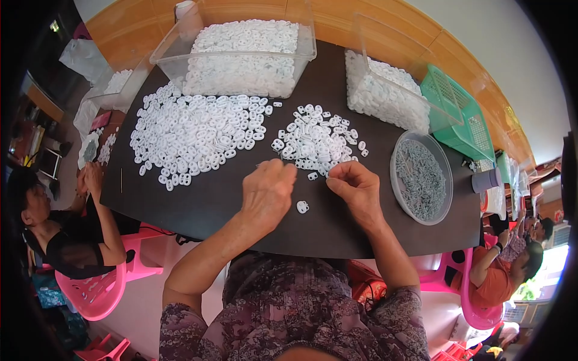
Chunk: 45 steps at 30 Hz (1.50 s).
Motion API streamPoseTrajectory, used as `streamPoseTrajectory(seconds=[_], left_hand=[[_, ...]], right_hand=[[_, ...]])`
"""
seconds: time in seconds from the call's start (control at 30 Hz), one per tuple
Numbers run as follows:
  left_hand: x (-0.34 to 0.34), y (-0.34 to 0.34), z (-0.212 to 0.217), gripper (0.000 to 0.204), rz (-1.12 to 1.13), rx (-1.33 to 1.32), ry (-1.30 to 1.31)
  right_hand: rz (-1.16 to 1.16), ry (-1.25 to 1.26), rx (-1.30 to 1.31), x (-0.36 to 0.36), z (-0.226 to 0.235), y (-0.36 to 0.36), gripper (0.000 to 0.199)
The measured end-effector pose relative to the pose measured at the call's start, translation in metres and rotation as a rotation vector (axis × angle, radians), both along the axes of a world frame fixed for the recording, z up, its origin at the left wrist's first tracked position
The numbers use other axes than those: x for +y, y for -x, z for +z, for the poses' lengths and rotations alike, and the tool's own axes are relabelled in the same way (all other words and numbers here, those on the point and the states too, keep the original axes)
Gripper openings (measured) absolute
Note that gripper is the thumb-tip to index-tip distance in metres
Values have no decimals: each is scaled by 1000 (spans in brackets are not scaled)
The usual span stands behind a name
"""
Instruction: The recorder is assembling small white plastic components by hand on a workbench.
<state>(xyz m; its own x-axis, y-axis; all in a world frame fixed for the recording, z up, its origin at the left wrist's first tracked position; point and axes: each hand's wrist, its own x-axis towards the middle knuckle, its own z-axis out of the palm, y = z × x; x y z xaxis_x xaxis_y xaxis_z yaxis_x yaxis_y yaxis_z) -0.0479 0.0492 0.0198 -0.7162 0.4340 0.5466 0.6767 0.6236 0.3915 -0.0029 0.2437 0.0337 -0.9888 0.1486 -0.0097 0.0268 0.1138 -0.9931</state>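
Note:
My left hand (267, 194) rests knuckles-up on the black table (205, 201), fingers curled, pinching what looks like a thin needle or wire that points left. My right hand (355, 188) lies beside it, fingertips pinched together at the edge of a small heap of white plastic rings (316, 141); what it pinches is too small to tell. One loose white ring (302, 207) lies between the two hands. A larger heap of white rings (198, 129) spreads to the left.
Two clear tubs of white rings stand at the back (241, 51) and back right (385, 90). A round clear dish of grey pieces (421, 177) sits right, a green basket (460, 114) behind it. Other people sit on pink chairs at left (66, 222) and right (512, 265).

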Motion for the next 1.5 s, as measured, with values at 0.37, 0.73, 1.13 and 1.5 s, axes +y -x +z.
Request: streamPoseTrajectory(seconds=[0.37,0.73,1.13,1.5], left_hand=[[46,6,-15,8,-152,81,168],[45,2,-12,11,-115,-36,155],[42,-5,-8,13,-163,76,277],[38,-2,-9,15,-197,-13,237]], right_hand=[[-83,48,12,6,-3,-2,9],[-65,54,23,2,-6,-4,10],[-41,34,31,-4,-8,-3,9],[-55,36,39,-2,-12,-2,9]])
